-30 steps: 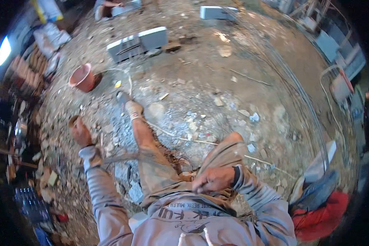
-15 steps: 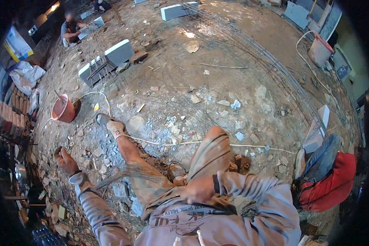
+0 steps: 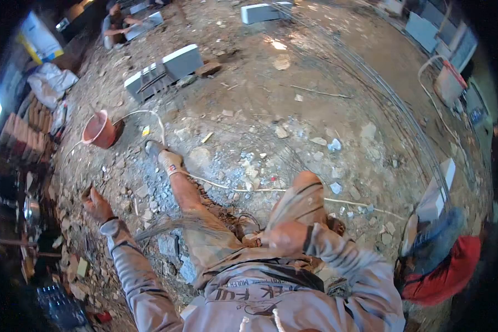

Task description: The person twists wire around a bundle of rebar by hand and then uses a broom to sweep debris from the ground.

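Note:
My left hand (image 3: 98,207) is held out to the left over the rubble, its fingers curled in; what they hold, if anything, is too small to make out. A bundle of thin wires (image 3: 169,227) lies across my left thigh, beside the left forearm. My right hand (image 3: 286,239) is closed in front of my lap, blurred by motion, between my bent knees. Close by it, a dark ring-shaped thing (image 3: 248,222) and brownish lumps show between my legs.
A pale cable (image 3: 249,190) crosses the stony ground past my foot. An orange bucket (image 3: 99,133) stands at left, white blocks (image 3: 182,62) ahead. Long steel bars (image 3: 382,83) run along the right. A seated person in red (image 3: 448,271) is close right; another person (image 3: 116,27) crouches far left.
The view has shifted, so the ground things sit farther right and lower. My right hand has moved forward and right, away from my belly. The left hand stays out to the side.

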Action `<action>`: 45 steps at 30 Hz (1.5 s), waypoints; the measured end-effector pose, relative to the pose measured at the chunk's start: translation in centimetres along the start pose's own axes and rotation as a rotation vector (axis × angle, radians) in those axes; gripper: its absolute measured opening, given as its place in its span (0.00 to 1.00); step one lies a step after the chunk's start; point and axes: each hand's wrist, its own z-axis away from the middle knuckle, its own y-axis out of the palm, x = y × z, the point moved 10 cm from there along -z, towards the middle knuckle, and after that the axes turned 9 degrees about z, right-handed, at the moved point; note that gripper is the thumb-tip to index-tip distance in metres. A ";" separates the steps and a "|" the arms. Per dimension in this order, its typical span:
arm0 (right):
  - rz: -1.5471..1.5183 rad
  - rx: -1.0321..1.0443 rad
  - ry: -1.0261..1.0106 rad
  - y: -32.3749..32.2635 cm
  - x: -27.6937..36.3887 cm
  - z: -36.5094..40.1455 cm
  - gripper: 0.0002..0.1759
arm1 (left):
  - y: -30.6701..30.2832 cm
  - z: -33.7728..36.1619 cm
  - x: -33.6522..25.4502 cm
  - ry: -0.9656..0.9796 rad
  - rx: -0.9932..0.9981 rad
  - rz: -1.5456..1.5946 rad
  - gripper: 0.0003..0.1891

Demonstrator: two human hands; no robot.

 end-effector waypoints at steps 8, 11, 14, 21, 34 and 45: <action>-1.070 -0.256 0.194 -9.0 0.6 1.3 0.08 | -2.3 0.0 -1.5 0.128 -0.102 -0.378 0.09; -0.468 -0.466 0.502 -12.3 -2.8 1.1 0.10 | -1.3 0.9 -1.8 0.033 -0.080 -0.290 0.07; 0.210 -0.415 0.281 -8.8 -4.2 0.2 0.10 | -1.6 0.9 -1.8 0.102 -0.089 -0.146 0.07; -0.342 0.278 -0.326 -0.6 7.2 0.4 0.12 | -1.8 -0.6 -3.0 0.055 -0.036 -0.222 0.07; -0.274 -0.674 0.307 -11.7 -4.4 1.0 0.08 | -4.2 -1.3 -2.5 0.140 -0.048 -0.252 0.06; -0.578 0.156 -0.397 -10.6 8.4 -0.4 0.11 | -4.8 -0.4 -4.6 0.040 -0.120 -0.261 0.04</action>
